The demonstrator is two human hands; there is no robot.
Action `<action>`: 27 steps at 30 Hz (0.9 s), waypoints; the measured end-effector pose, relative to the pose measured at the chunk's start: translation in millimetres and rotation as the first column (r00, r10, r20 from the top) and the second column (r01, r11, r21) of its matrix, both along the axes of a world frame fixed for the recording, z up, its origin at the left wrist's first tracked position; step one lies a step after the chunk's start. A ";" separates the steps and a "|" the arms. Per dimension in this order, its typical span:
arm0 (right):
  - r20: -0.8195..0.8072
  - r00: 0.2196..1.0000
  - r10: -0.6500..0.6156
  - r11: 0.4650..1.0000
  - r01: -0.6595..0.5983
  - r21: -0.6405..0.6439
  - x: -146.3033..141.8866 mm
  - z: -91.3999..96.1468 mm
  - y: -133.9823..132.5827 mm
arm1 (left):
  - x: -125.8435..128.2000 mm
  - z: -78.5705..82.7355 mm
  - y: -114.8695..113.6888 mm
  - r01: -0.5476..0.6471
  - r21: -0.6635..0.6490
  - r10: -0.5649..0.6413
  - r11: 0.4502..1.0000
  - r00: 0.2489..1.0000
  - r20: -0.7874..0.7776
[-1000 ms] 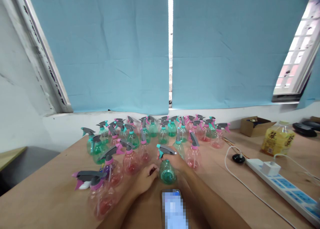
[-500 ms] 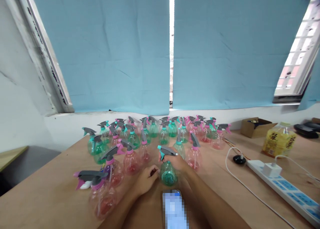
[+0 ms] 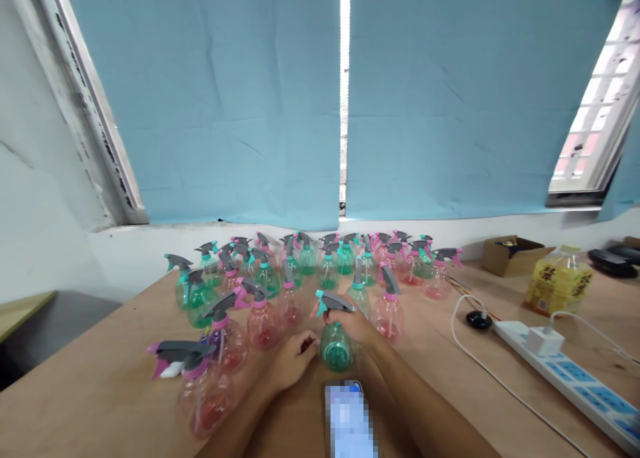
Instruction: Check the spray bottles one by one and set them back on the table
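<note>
A green spray bottle (image 3: 336, 355) with a grey and teal spray head stands upright in the middle. My right hand (image 3: 350, 326) is wrapped round its neck from the right, just under the head, with a fingertip showing past the teal trigger. On the table to the left of it rests my left hand (image 3: 296, 359), its fingers curled in and a dark hollow inside them, nothing visible there. Close by stand a pink spray bottle (image 3: 263, 326) on the left and another pink spray bottle (image 3: 388, 317) on the right. A phone (image 3: 350, 418) with a blurred screen lies between my forearms.
Several pink and green spray bottles (image 3: 327, 271) crowd the back of the table. A large pink spray bottle (image 3: 207, 401) stands at front left. Rightward are a power strip (image 3: 575, 378) with a white cable, a cardboard box (image 3: 515, 257) and a yellow-filled jug (image 3: 557, 281).
The fingers of my right hand have shifted a little at the bottle's neck, and a fingertip now shows left of the trigger. My left hand and the bottle stay in place.
</note>
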State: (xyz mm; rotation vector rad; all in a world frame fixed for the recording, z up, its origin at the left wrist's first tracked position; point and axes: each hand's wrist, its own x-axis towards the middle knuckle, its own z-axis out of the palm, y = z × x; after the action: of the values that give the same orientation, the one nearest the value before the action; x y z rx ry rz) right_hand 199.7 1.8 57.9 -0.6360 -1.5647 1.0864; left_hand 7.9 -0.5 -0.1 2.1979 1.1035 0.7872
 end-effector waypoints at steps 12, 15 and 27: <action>-0.040 0.993 -0.114 0.993 0.114 -0.009 -7.5 -11.3 6.1 | -1.0 0.7 0.7 -0.022 -0.004 0.022 1.000 0.999 -0.030; -0.024 0.951 -0.309 0.950 0.310 0.038 -15.5 -20.7 11.2 | -1.4 3.1 0.8 -0.030 -0.011 0.030 0.999 0.999 -0.032; 0.082 0.633 -0.769 0.623 0.716 0.316 -50.6 -31.6 31.0 | 1.9 7.2 -7.0 0.099 -0.179 -0.083 0.979 0.992 0.092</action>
State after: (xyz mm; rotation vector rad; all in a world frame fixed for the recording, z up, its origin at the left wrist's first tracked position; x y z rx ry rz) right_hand 149.1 32.8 26.3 -1.1227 -1.3536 0.1674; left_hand 9.8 -7.5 7.1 2.0273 0.9856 0.7026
